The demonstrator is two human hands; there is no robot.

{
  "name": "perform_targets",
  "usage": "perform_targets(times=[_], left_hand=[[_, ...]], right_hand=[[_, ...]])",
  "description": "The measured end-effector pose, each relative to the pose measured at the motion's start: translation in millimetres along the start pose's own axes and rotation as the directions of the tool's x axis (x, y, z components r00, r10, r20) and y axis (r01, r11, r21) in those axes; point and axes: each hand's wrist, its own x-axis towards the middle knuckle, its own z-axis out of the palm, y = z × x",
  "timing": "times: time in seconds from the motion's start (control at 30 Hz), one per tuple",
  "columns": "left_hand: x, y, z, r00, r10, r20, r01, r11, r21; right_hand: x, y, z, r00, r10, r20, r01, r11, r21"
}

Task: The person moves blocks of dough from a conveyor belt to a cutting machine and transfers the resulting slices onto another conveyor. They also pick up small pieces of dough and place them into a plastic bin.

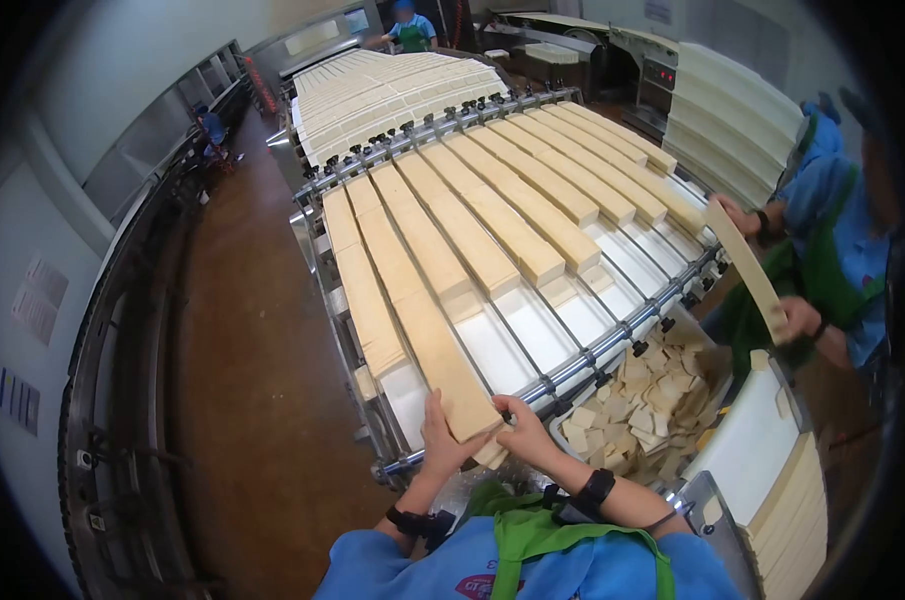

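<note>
A long tan strip of stacked wafer sheets lies in a lane of the white conveyor, its near end over the conveyor's front edge. My left hand grips that end from the left side. My right hand holds it from the right, fingers curled at the end face. Both wrists carry black bands. More tan strips fill the other lanes further up the belt.
A bin of broken wafer pieces sits right of my hands. A co-worker in blue with a green apron lifts a long strip at the right. Stacked sheets stand at lower right. Brown floor runs along the left.
</note>
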Motion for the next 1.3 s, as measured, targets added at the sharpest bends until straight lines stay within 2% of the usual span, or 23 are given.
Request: perform_targets(times=[0.1, 0.2, 0.27, 0.37, 0.47, 0.57, 0.67, 0.77, 0.9, 1.3], left_hand=[[5.9, -2.8, -6.2, 0.999, 0.031, 0.016, -0.032, 0.997, 0.063], [6.1, -10.7, -3.6, 0.999, 0.053, 0.008, -0.054, 0.997, 0.061], [5.7, -12.0, -1.8, 0.998, 0.059, 0.002, -0.059, 0.997, 0.054], [6.1, -9.9, -1.5, 0.999, 0.054, 0.002, -0.054, 0.997, 0.051], [6.7, -8.2, -0.9, 0.999, 0.034, -0.005, -0.034, 0.999, 0.022], [6.5, -10.5, 1.3, 0.999, 0.033, -0.019, -0.033, 0.999, 0.000], [6.8, -18.0, 4.4, 0.999, 0.045, -0.031, -0.045, 0.999, 0.017], [7.4, -17.7, 5.3, 0.999, 0.041, -0.035, -0.041, 0.999, 0.013], [6.7, -20.4, 6.6, 0.997, 0.045, -0.059, -0.045, 0.999, 0.004], [7.6, -23.4, 10.2, 0.996, 0.038, -0.079, -0.040, 0.999, -0.026]], right_hand=[[-8.2, -14.1, -24.7, 0.955, 0.249, 0.163, -0.280, 0.936, 0.211], [-19.2, 32.9, -61.6, 0.991, 0.071, 0.113, -0.100, 0.958, 0.270], [-40.0, 29.6, -101.8, 0.992, 0.113, 0.048, -0.123, 0.931, 0.344], [-82.1, 68.8, -165.6, 0.970, 0.098, -0.221, -0.108, 0.994, -0.030], [-130.0, 89.4, -203.1, 0.862, 0.004, -0.506, -0.234, 0.890, -0.392], [-171.7, 109.5, -221.6, 0.838, -0.123, -0.531, -0.262, 0.763, -0.590], [-196.4, 101.6, -218.1, 0.812, 0.143, -0.566, -0.350, 0.895, -0.276], [-210.7, 121.5, -208.2, 0.827, 0.015, -0.561, -0.248, 0.906, -0.342], [-213.1, 104.9, -199.9, 0.844, -0.091, -0.529, -0.196, 0.865, -0.461], [-212.8, 111.2, -203.3, 0.849, -0.069, -0.524, -0.206, 0.869, -0.449]])
